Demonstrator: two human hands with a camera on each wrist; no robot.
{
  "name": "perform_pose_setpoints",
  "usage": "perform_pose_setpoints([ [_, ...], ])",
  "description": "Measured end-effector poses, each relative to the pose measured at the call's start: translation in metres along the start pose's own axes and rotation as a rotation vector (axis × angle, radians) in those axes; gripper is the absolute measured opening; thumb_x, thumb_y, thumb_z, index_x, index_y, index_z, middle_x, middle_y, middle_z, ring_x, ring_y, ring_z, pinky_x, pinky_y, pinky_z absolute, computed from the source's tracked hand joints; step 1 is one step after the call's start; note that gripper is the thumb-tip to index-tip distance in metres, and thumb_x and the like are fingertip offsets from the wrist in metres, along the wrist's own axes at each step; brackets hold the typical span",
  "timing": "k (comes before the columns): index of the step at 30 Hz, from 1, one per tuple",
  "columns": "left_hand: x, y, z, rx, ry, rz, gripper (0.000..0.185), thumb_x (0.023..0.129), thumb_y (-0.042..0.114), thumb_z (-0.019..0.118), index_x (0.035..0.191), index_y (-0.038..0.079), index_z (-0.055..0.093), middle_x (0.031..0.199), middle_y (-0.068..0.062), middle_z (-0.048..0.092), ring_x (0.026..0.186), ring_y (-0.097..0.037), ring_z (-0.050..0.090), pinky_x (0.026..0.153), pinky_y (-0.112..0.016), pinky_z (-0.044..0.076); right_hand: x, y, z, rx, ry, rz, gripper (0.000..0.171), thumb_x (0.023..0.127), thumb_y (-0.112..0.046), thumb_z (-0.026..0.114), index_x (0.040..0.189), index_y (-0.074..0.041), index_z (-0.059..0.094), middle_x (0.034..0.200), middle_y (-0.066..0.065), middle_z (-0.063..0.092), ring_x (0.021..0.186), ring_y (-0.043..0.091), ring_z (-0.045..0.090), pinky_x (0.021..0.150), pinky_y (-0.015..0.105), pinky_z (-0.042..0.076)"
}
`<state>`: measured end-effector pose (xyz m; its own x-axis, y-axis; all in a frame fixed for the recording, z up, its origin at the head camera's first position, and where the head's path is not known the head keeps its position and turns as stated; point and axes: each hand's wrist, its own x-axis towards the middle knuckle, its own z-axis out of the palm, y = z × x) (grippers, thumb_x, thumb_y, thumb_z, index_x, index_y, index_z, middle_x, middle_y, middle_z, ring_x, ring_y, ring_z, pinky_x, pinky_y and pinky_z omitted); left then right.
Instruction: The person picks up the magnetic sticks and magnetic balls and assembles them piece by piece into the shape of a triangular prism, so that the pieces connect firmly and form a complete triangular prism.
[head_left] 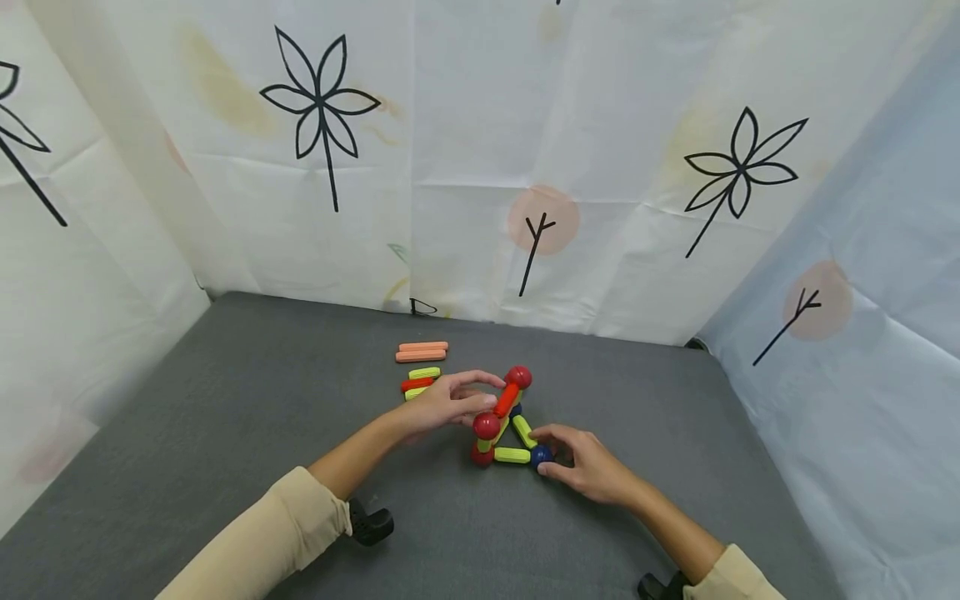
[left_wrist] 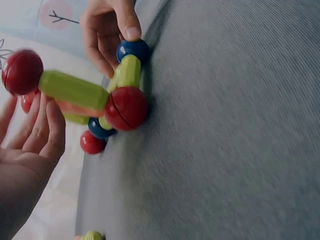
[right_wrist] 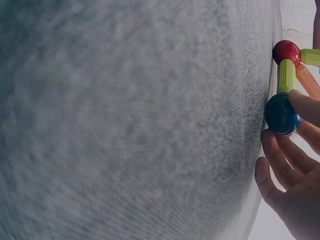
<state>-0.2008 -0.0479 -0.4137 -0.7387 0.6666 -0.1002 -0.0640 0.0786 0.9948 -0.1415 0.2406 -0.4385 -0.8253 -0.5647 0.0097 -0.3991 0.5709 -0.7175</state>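
Note:
A small frame of yellow-green and red rods joined by red and blue balls [head_left: 504, 425] stands on the grey cloth. My left hand [head_left: 487, 392] reaches in from the left, its straight fingers touching the raised red rod [head_left: 506, 400] below the top red ball [head_left: 518, 377]. In the left wrist view these fingers [left_wrist: 47, 120] lie against the green rod [left_wrist: 74, 90]. My right hand [head_left: 551, 454] pinches the blue corner ball [head_left: 542, 454] on the cloth. The right wrist view shows that blue ball [right_wrist: 281, 114] between thumb and fingers, with a green rod [right_wrist: 286, 76] leading to a red ball [right_wrist: 286, 51].
Loose rods lie just left of the frame: two orange ones [head_left: 422, 351], a yellow-green one [head_left: 424, 372] and a red one [head_left: 417, 384]. The grey cloth [head_left: 225, 433] spreads wide on both sides. White printed sheets [head_left: 480, 167] wall in the back and sides.

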Motion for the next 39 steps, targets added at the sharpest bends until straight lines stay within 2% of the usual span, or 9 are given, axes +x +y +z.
perform_pose_setpoints([
  [5, -0.006, -0.002, -0.003, 0.088, -0.104, 0.133, 0.06, 0.091, 0.025, 0.074, 0.143, 0.008, 0.05, 0.138, -0.013, 0.056, 0.124, -0.027, 0.055, 0.099, -0.043, 0.048, 0.001, -0.001, -0.001, -0.006, 0.001, -0.011, 0.041, 0.093, -0.016, 0.072, 0.13, -0.005, 0.06, 0.116, 0.004, 0.067, 0.095, 0.017, 0.062, 0.076, 0.033, 0.052],
  [10, -0.005, -0.005, 0.001, 0.156, -0.052, 0.203, 0.059, 0.087, 0.025, 0.079, 0.138, 0.009, 0.054, 0.132, -0.01, 0.06, 0.116, -0.025, 0.059, 0.096, -0.04, 0.051, 0.001, 0.0, -0.001, -0.012, 0.004, -0.019, 0.04, 0.092, -0.016, 0.072, 0.129, -0.006, 0.06, 0.114, 0.003, 0.067, 0.093, 0.016, 0.062, 0.075, 0.032, 0.052],
  [13, -0.006, -0.012, 0.004, 0.19, -0.016, 0.211, 0.06, 0.086, 0.023, 0.079, 0.139, 0.009, 0.053, 0.13, -0.01, 0.061, 0.11, -0.025, 0.061, 0.09, -0.037, 0.053, 0.001, -0.001, 0.0, -0.032, 0.011, -0.023, 0.04, 0.092, -0.017, 0.072, 0.128, -0.005, 0.061, 0.112, 0.002, 0.068, 0.092, 0.015, 0.062, 0.073, 0.03, 0.052],
  [17, -0.007, -0.028, 0.006, 0.317, 0.012, 0.169, 0.067, 0.083, 0.021, 0.083, 0.141, 0.011, 0.05, 0.125, -0.005, 0.061, 0.103, -0.02, 0.061, 0.084, -0.033, 0.054, 0.0, -0.003, 0.003, -0.067, 0.023, -0.025, 0.04, 0.091, -0.019, 0.074, 0.126, -0.005, 0.062, 0.108, 0.001, 0.069, 0.091, 0.012, 0.063, 0.072, 0.028, 0.053],
  [22, -0.005, -0.042, 0.008, 0.457, 0.058, 0.132, 0.067, 0.08, 0.015, 0.085, 0.138, 0.009, 0.052, 0.115, -0.001, 0.064, 0.097, -0.016, 0.06, 0.086, -0.033, 0.052, -0.002, -0.01, 0.01, -0.053, 0.014, -0.027, 0.04, 0.09, -0.023, 0.076, 0.123, -0.004, 0.063, 0.103, 0.002, 0.07, 0.089, 0.011, 0.065, 0.075, 0.03, 0.055],
  [27, 0.0, -0.044, 0.004, 0.439, 0.101, 0.146, 0.064, 0.08, 0.006, 0.083, 0.136, 0.006, 0.053, 0.118, -0.006, 0.064, 0.097, -0.017, 0.062, 0.087, -0.034, 0.054, -0.001, -0.01, 0.011, 0.009, 0.005, -0.037, 0.032, 0.093, -0.026, 0.072, 0.116, -0.004, 0.066, 0.101, 0.002, 0.07, 0.088, 0.01, 0.067, 0.076, 0.03, 0.056],
  [31, 0.006, -0.045, 0.002, 0.411, 0.143, 0.17, 0.063, 0.079, 0.001, 0.083, 0.135, 0.004, 0.053, 0.118, -0.01, 0.064, 0.099, -0.02, 0.064, 0.085, -0.031, 0.055, 0.002, 0.0, 0.003, -0.027, 0.113, -0.023, 0.023, 0.096, -0.023, 0.068, 0.107, -0.003, 0.069, 0.096, 0.002, 0.072, 0.083, 0.01, 0.068, 0.071, 0.027, 0.056],
  [35, 0.014, -0.046, 0.004, 0.399, 0.187, 0.202, 0.06, 0.08, -0.001, 0.082, 0.133, 0.003, 0.055, 0.118, -0.012, 0.065, 0.1, -0.024, 0.066, 0.086, -0.033, 0.056, 0.011, 0.01, -0.006, -0.024, 0.227, 0.054, 0.031, 0.096, -0.017, 0.068, 0.12, 0.001, 0.064, 0.105, 0.013, 0.071, 0.085, 0.019, 0.071, 0.071, 0.03, 0.057],
  [39, 0.026, -0.05, 0.008, 0.362, 0.222, 0.235, 0.06, 0.08, -0.004, 0.079, 0.135, 0.001, 0.054, 0.117, -0.015, 0.066, 0.104, -0.028, 0.067, 0.088, -0.035, 0.055, 0.02, 0.018, -0.013, 0.028, 0.21, 0.083, 0.045, 0.096, -0.015, 0.067, 0.135, 0.003, 0.053, 0.124, 0.025, 0.063, 0.1, 0.033, 0.07, 0.08, 0.04, 0.057],
])
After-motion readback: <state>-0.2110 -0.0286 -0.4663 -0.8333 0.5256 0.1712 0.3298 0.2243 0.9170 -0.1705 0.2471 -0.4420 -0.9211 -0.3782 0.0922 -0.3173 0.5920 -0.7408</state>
